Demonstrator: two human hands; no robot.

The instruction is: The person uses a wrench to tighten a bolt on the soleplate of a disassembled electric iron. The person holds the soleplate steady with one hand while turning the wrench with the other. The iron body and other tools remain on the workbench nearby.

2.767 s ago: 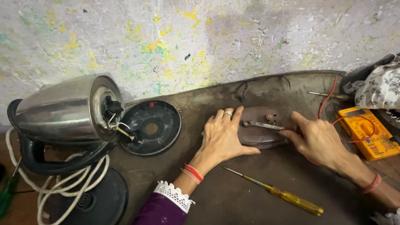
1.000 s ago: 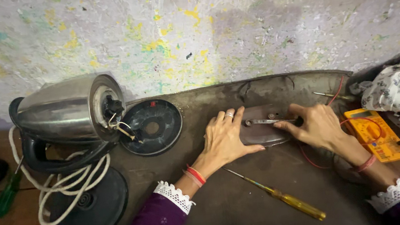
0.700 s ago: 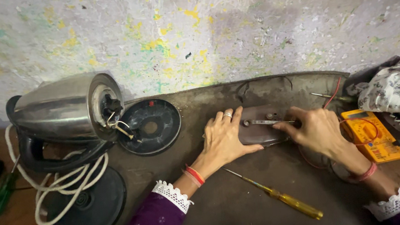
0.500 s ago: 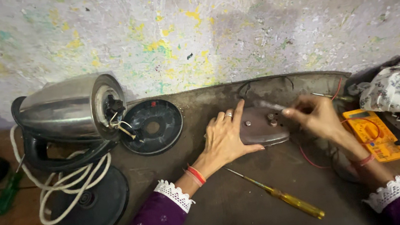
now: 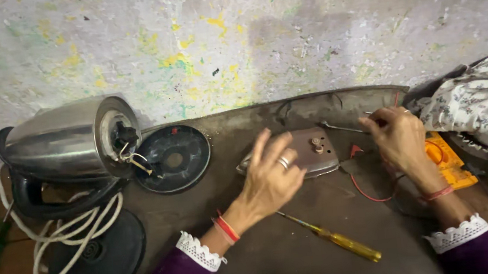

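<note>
Left hand (image 5: 271,173) rests fingers spread on the iron soleplate (image 5: 311,151) — right hand (image 5: 396,137) pinches a thin probe (image 5: 341,127), its tip hard to make out.

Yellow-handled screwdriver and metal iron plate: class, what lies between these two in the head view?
The left hand lies between, its fingers resting on the metal iron plate, with the yellow-handled screwdriver passing just below its wrist. The head view shows this.
</note>
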